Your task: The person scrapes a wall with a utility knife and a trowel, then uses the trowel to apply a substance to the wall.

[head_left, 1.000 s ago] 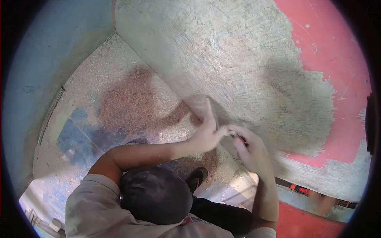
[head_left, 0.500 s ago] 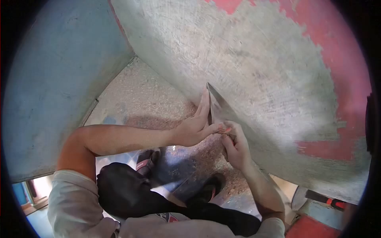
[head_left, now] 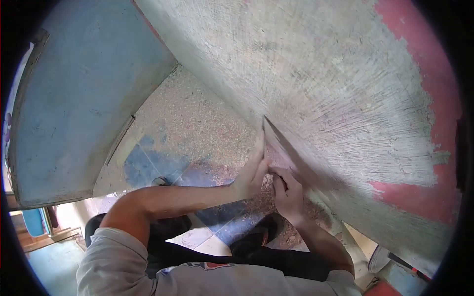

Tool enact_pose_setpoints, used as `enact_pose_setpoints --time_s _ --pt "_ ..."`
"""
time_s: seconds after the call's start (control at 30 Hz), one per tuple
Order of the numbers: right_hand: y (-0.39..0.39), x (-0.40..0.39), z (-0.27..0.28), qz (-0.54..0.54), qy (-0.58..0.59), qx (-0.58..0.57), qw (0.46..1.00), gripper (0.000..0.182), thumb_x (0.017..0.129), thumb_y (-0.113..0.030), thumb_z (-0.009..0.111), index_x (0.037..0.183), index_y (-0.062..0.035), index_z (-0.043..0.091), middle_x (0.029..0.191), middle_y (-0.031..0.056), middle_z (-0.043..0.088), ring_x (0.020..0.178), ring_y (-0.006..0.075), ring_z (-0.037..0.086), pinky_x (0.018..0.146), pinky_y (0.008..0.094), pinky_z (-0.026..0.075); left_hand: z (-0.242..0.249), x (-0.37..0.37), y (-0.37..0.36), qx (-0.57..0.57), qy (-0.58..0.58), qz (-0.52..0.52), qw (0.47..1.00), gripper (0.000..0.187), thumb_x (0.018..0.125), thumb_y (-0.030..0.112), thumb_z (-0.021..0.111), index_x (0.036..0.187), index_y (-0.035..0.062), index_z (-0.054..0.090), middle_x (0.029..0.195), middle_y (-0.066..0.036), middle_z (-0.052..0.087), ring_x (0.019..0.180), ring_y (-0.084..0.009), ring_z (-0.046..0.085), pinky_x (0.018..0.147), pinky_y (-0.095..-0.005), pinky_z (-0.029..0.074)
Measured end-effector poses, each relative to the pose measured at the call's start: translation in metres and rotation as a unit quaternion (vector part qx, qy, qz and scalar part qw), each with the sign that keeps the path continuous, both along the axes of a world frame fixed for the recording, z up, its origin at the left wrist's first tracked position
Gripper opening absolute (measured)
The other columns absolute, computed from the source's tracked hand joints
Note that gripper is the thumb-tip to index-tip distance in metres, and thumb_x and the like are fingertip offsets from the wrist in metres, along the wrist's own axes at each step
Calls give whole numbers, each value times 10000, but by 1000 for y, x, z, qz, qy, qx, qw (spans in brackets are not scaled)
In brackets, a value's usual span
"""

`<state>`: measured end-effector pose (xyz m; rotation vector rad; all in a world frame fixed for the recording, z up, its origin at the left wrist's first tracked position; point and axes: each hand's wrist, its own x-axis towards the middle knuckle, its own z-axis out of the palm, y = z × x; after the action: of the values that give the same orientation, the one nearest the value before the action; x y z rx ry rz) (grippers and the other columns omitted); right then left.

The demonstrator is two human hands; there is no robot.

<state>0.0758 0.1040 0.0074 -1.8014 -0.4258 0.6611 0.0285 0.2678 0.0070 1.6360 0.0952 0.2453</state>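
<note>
Where the scuffed grey wall point(head_left: 316, 69) meets the gritty floor point(head_left: 202, 113), a flat blade point(head_left: 276, 148) lies close along the wall, its pointed upper corner reaching slightly past the fingertips of the left hand point(head_left: 251, 172). That hand's fingers are straight and together, set along the blade's left side and aimed up toward the corner. The right hand point(head_left: 288, 191) is curled closed at the blade's lower end, just below and right of the left palm; what its fingers enclose is mostly hidden.
</note>
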Motion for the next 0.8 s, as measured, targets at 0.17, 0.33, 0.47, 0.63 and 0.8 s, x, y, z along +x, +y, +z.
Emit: enact_pose_setpoints --time_s 0.17,0.33,0.47,0.63,0.8 --pt "25 24 -20 41 -152 11 988 258 1036 -71 539 1228 10 692 1107 209 745 986 299 742 825 385 560 -68 11 18 121 -5 66 990 673 1088 130 342 1642 -61 11 1732 -242 33 1612 -319 52 1293 -370 72" --pt "17 -3 -24 -14 -57 21 998 326 1035 -64 530 1329 65 586 995 218 720 859 320 704 789 392 552 -34 5 0 47 -48 113 991 680 1082 131 386 1637 -67 46 1713 -278 106 1603 -356 117 1290 -400 120" --pt "52 28 -29 33 -133 42 990 351 1046 -81 528 1368 53 558 1026 148 690 826 187 658 747 320 533 -41 22 31 -40 -62 159 985 701 1065 115 427 1644 -52 67 1709 -281 119 1596 -369 142 1280 -434 158" --pt "43 19 35 45 -94 54 993 321 1092 -116 464 1352 42 566 928 57 672 729 101 618 641 282 507 -9 27 21 145 -134 195 961 742 1039 220 504 1626 -63 148 1677 -313 169 1577 -455 154 1275 -532 128" --pt "45 6 -2 19 -264 92 960 316 1083 -92 437 1305 22 631 934 90 687 602 92 566 575 288 480 -5 27 17 137 -112 212 961 686 1048 186 505 1622 -42 206 1693 -261 199 1592 -431 118 1281 -560 87"
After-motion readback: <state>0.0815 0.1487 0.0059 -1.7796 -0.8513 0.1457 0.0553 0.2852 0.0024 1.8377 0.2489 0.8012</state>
